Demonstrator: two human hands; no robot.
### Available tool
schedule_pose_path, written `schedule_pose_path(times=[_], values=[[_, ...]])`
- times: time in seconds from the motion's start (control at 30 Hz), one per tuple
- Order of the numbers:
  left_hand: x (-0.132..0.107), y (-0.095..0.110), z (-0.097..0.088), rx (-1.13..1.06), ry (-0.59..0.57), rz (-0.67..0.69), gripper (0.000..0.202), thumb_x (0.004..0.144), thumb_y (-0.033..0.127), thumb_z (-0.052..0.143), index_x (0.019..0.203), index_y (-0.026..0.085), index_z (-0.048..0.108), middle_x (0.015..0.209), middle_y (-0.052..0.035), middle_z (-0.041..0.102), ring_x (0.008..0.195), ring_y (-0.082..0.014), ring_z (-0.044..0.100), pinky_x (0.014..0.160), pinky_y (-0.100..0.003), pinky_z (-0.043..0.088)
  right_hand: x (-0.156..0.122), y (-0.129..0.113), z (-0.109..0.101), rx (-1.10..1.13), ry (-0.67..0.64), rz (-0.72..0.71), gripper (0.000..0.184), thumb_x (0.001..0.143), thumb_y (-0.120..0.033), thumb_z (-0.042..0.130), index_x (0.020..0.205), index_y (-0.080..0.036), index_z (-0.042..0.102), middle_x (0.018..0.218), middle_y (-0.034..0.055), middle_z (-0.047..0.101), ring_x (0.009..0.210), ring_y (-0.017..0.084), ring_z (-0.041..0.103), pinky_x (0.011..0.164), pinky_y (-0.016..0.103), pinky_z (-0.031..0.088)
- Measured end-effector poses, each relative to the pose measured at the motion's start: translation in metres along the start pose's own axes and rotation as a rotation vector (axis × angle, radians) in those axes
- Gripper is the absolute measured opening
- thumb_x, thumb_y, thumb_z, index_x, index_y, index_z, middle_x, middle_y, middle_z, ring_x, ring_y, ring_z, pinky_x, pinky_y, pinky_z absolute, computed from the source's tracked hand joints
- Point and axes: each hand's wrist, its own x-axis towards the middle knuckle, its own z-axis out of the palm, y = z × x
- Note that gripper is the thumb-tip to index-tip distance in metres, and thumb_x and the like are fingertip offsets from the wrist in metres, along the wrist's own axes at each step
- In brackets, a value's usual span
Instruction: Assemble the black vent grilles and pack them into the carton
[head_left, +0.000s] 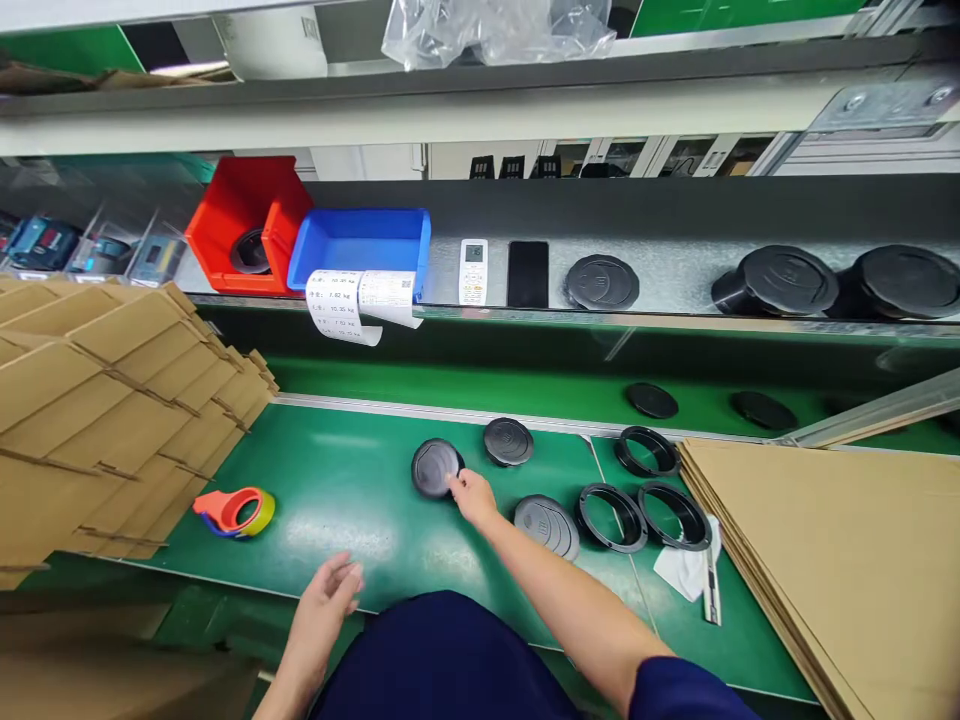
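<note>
My right hand (pixel 472 496) pinches the near right edge of a round black cap (pixel 433 468) over the green bench. My left hand (pixel 330 588) hovers at the bench's front edge, fingers loosely curled and apart, with nothing in it. A second black cap (pixel 508 441) lies just behind and right of the held one. Beside my right forearm is a larger black disc (pixel 547 526) with curved raised lines, partly covered by the arm. Further right lie three black rings, among them a front ring (pixel 583 517), a right ring (pixel 703 530) and a back ring (pixel 673 458).
A tape dispenser (pixel 238 511) with yellow tape sits at left, near stacked cardboard dividers (pixel 112 400). Flat cardboard sheets (pixel 840 540) cover the right side, beside a utility knife (pixel 712 590) and white tissue (pixel 679 572). The shelf holds a red bin (pixel 244 225) and blue tray (pixel 360 240).
</note>
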Motion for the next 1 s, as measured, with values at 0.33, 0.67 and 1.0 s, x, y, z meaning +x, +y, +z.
schedule_pose_path(times=[0.33, 0.67, 1.0], values=[[0.029, 0.062, 0.037, -0.772, -0.727, -0.135, 0.063, 0.08, 0.067, 0.049, 0.12, 0.02, 0.059, 0.12, -0.0124, 0.064, 0.112, -0.0274, 0.059, 0.105, -0.047, 0.037, -0.106, -0.063, 0.017, -0.767, 0.117, -1.382, 0.024, 0.089, -0.024, 0.047, 0.068, -0.018, 0.054, 0.064, 0.0018, 0.051, 0.065, 0.015, 0.043, 0.064, 0.032, 0.028], [0.009, 0.08, -0.01, -0.815, -0.873, 0.06, 0.104, 0.06, 0.07, 0.063, 0.146, 0.025, 0.028, 0.142, -0.0142, 0.046, 0.138, -0.0383, 0.028, 0.111, -0.059, 0.02, -0.152, -0.128, 0.007, -0.085, 0.03, -1.301, 0.018, 0.085, -0.01, 0.056, 0.1, -0.018, 0.059, 0.084, 0.0047, 0.066, 0.078, 0.015, 0.057, 0.074, 0.03, 0.048], [0.004, 0.055, -0.034, -0.775, -0.829, 0.029, 0.05, 0.072, 0.05, 0.064, 0.11, 0.017, 0.064, 0.11, -0.01, 0.07, 0.13, -0.033, 0.043, 0.113, -0.049, 0.028, -0.136, -0.164, 0.043, -1.005, -0.35, -1.316, 0.013, 0.087, -0.015, 0.051, 0.08, -0.014, 0.062, 0.073, 0.0084, 0.062, 0.063, 0.017, 0.054, 0.054, 0.03, 0.038]])
